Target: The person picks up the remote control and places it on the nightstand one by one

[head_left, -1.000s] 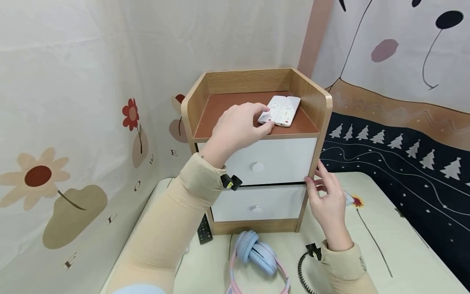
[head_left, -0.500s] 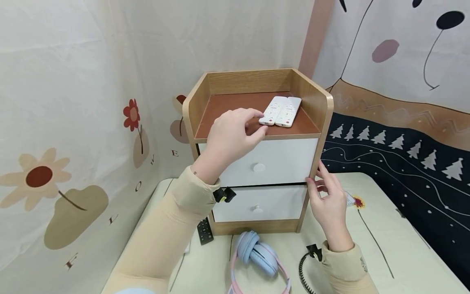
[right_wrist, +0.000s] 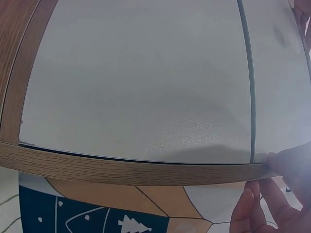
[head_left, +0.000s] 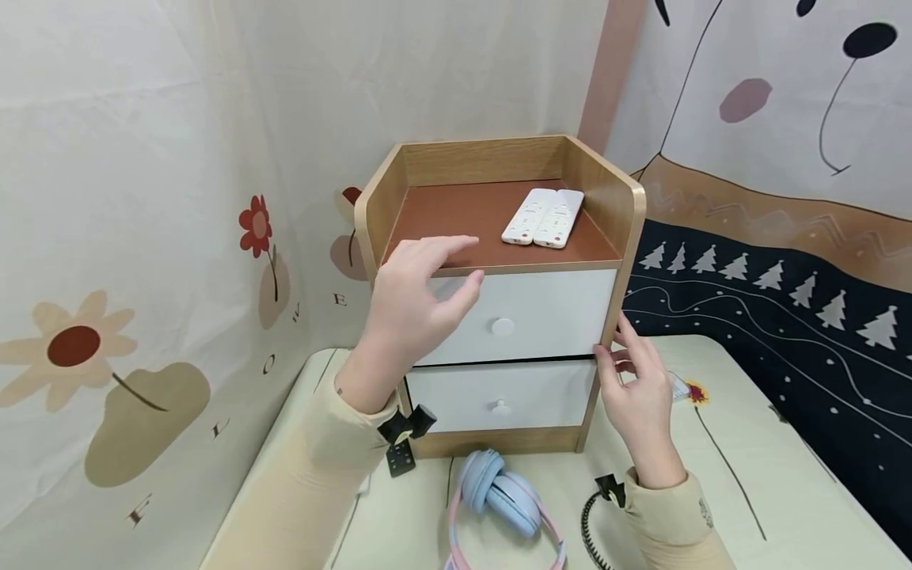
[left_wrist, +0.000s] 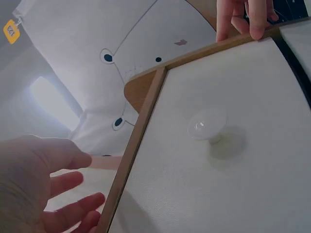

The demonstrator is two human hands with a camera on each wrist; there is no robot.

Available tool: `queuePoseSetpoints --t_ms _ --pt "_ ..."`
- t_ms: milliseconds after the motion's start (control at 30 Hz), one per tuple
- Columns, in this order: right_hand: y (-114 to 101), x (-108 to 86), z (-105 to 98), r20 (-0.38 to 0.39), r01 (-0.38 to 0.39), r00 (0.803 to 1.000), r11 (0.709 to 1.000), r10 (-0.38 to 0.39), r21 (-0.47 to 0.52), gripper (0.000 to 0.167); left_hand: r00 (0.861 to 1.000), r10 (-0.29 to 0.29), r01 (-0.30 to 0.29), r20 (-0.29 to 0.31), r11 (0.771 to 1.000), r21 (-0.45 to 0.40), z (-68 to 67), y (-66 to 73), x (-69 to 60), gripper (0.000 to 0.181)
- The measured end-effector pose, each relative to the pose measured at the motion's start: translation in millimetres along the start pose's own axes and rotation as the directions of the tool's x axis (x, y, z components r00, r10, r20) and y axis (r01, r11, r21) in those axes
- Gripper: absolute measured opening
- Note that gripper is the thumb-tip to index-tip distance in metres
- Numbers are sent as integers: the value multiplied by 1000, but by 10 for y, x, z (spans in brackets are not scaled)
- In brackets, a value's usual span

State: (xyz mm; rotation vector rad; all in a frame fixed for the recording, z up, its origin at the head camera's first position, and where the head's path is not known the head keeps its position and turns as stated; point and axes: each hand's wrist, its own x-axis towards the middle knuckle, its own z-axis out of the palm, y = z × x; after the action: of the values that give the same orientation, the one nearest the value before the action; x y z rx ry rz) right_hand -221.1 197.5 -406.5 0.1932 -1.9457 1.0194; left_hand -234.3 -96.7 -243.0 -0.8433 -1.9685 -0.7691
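In the head view, a wooden two-drawer cabinet [head_left: 495, 442] with white drawer fronts stands on the bed-like surface. Two white remote controls [head_left: 544, 217] lie side by side on its brown top shelf, toward the right. My left hand [head_left: 413, 305] is in front of the shelf's left part, fingers and thumb spread, holding nothing; the left wrist view shows this hand [left_wrist: 53, 187] beside the cabinet's top edge. My right hand [head_left: 638, 396] grips the cabinet's right side edge, thumb at the front and fingers along the outer side. The right wrist view shows that edge [right_wrist: 136, 172] too.
Blue and pink headphones [head_left: 502, 495] lie in front of the cabinet. A black remote control [head_left: 400, 458] is at its lower left corner, partly hidden by the left wrist. A coiled black cord [head_left: 587, 529] runs from the right wrist. Printed curtains stand behind and at both sides.
My left hand has left the white remote controls and moved left and down, its fingers spreading. Both remotes stay on the shelf. The right hand has kept its place on the cabinet's side.
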Motion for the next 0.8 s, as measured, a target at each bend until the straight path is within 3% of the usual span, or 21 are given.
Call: queuePoseSetpoints --t_ms 167,433,633,800 --pt "4 -7 3 10 -8 1000 1000 8 0 60 988 90 -94 -127 995 -22 -53 -11 -214 31" --pt "-8 -16 -5 3 -1 1000 1000 1 -1 61 943 157 -160 -293 987 14 -125 -74 -572 32" --pt "-11 -5 -12 8 -4 1000 1000 3 9 61 913 141 -158 -383 987 -15 -171 -246 -862 30" --pt "-13 1 -1 11 -3 1000 1000 3 10 61 906 79 -106 -416 994 -42 -172 -464 -1124 32"
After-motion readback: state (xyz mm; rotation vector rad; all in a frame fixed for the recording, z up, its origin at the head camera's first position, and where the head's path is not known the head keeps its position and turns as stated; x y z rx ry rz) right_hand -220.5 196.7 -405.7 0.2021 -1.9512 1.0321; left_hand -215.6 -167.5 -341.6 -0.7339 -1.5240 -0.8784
